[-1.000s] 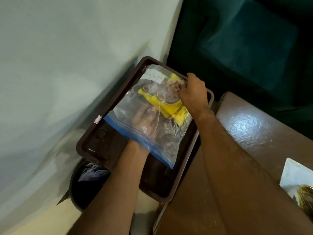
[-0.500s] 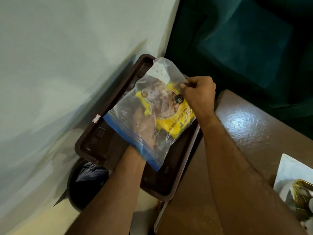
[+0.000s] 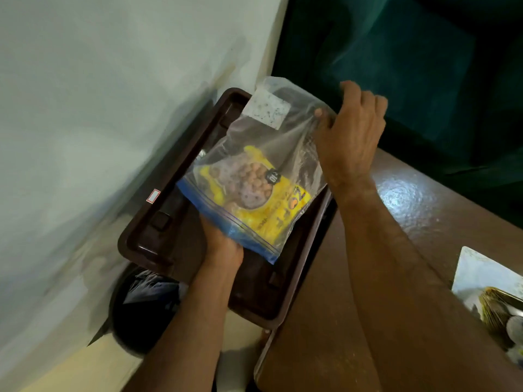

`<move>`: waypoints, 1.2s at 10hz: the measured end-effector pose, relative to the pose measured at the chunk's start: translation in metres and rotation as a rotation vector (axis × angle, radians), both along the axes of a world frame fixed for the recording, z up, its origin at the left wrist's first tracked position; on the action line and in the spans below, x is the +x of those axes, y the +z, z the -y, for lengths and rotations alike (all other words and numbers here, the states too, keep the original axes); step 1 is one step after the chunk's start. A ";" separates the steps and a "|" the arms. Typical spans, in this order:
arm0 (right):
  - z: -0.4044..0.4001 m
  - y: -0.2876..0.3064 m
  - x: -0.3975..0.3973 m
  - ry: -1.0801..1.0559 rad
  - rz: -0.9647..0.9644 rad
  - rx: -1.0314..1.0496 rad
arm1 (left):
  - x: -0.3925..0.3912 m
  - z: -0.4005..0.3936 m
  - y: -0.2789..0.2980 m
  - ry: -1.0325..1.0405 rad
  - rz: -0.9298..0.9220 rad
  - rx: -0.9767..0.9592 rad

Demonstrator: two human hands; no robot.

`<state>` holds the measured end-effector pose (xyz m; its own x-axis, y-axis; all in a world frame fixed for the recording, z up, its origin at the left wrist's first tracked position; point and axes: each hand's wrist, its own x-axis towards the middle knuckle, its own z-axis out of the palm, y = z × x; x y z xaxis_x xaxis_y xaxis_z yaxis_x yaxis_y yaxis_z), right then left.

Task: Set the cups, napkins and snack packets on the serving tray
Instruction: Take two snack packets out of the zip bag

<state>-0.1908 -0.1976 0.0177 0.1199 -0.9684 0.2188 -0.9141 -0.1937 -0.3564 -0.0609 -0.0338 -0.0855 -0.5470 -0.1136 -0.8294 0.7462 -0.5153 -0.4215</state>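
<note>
A pale painted wall (image 3: 99,108) fills the left, with a glossy brown wooden table (image 3: 410,210) on the right. Between them sits a dark brown rectangular plastic serving tray (image 3: 158,239), partly overhanging the table's edge above a black round bin (image 3: 141,306). Over the tray hangs a clear zip-top plastic bag with a blue seal (image 3: 263,176), tilted, carrying a yellow snack packet (image 3: 254,193) inside. The right hand (image 3: 351,137) pinches the bag's upper corner; the left hand (image 3: 222,247) grips its sealed lower edge from beneath.
</note>
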 end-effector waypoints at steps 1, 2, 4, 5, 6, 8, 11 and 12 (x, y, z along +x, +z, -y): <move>-0.019 -0.010 -0.005 -0.104 0.119 0.021 | -0.015 0.002 0.013 0.189 0.730 -0.208; -0.044 -0.028 -0.010 -0.163 0.285 0.177 | -0.039 -0.010 0.015 0.584 0.822 -0.360; -0.061 -0.048 -0.001 -0.354 0.748 0.463 | 0.001 -0.008 0.008 0.238 0.847 -1.255; -0.059 -0.053 -0.005 -0.441 1.192 0.714 | -0.004 -0.037 -0.021 0.748 0.150 -1.279; -0.050 -0.054 -0.007 -0.512 1.220 0.800 | -0.032 -0.027 -0.006 0.494 0.752 -0.606; -0.021 -0.048 -0.011 -0.519 1.150 0.539 | -0.035 -0.016 -0.002 0.422 1.199 -0.397; -0.002 -0.030 -0.021 -0.513 1.139 0.410 | -0.042 -0.023 -0.002 0.393 1.372 -0.252; 0.000 -0.025 -0.025 -0.538 1.202 0.361 | -0.044 -0.020 0.000 0.256 1.598 -0.241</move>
<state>-0.2160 -0.1977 -0.0077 -0.3694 -0.8596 -0.3531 0.0607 0.3569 -0.9322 -0.1052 -0.0142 -0.0855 0.8522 -0.2644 -0.4514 0.3905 -0.2526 0.8852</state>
